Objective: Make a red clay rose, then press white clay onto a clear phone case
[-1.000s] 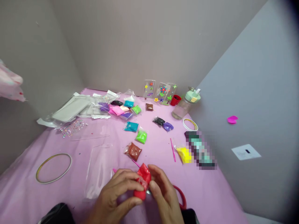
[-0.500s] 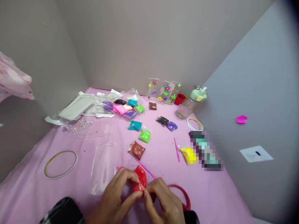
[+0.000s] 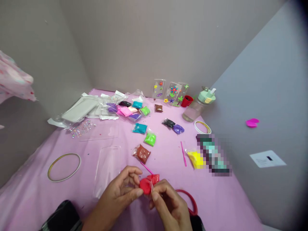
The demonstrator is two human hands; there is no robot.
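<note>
My left hand [image 3: 122, 192] and my right hand [image 3: 169, 205] meet low in the middle, over a pink tablecloth [image 3: 168, 150]. Both pinch a small packet of red clay [image 3: 147, 183] in clear plastic, the left hand from the left, the right hand's fingertips on its lower right edge. A thin pink tool [image 3: 146, 168] lies just behind the packet. A brown clay packet [image 3: 142, 154] lies a little farther back.
A clear phone case [image 3: 107, 170] lies left of my hands, a gold ring [image 3: 64, 162] farther left. A red ring [image 3: 187, 202] lies by my right hand. Several coloured clay packets [image 3: 134, 112], decorated cases [image 3: 172, 93], a water bottle [image 3: 198, 106] and a yellow packet [image 3: 196, 159] lie beyond.
The red packet has turned from standing upright to lying flatter between my fingers. My right hand's grip has shifted to its lower right edge.
</note>
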